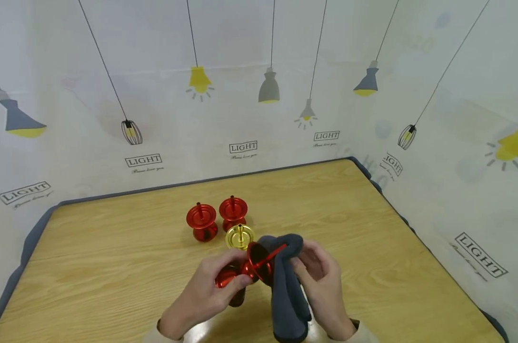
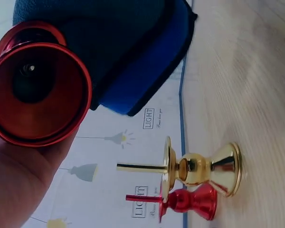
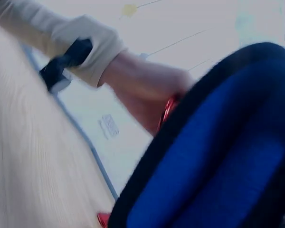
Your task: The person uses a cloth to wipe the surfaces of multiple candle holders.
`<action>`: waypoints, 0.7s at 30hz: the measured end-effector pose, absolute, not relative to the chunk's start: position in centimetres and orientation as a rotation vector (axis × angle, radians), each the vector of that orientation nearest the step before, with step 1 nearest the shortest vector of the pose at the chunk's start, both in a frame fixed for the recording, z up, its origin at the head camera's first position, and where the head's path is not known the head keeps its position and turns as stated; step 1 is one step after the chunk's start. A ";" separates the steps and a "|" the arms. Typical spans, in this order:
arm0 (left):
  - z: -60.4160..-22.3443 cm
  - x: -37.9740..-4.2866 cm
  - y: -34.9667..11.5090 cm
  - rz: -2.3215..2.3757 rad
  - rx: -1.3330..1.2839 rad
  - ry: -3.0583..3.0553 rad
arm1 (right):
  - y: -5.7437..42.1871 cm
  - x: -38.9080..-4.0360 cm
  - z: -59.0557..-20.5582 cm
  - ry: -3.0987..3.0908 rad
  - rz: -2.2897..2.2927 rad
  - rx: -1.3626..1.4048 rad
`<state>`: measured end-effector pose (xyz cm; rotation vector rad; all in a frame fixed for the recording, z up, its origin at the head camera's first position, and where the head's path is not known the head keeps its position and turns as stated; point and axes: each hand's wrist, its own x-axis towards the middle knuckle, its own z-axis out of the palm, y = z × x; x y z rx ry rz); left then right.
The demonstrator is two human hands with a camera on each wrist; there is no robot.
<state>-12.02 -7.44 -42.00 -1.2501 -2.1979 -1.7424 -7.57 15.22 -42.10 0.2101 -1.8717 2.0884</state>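
We see the wooden table (image 1: 370,247), and over its near edge our right hand (image 1: 323,281) curls round a dark blue cloth (image 1: 286,290) pressed against a red metal candlestick (image 1: 246,271). Our left hand (image 1: 207,290) grips that candlestick by its base, tilted sideways. Just behind, toward the table's middle, stand a gold candlestick (image 1: 239,237) and two red candlesticks (image 1: 216,216), all upright.

Holders on the desk (image 1: 370,267)
Three candle holders (image 1: 224,221) stand far of the hands; the cloth (image 1: 286,286) lies right of the held holder (image 1: 250,269).
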 end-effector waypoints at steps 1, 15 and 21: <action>-41.9 -11.9 -7.4 -1.732 -1.268 -2.201 | 15.4 -7.5 -42.3 -1.888 2.059 0.264; -43.8 -12.4 -7.6 -2.704 -1.595 -2.092 | 16.9 -7.9 -43.5 -2.002 2.112 0.725; -44.4 -12.6 -7.7 -3.226 -1.503 -1.854 | 16.2 -8.2 -43.4 -1.913 2.150 0.774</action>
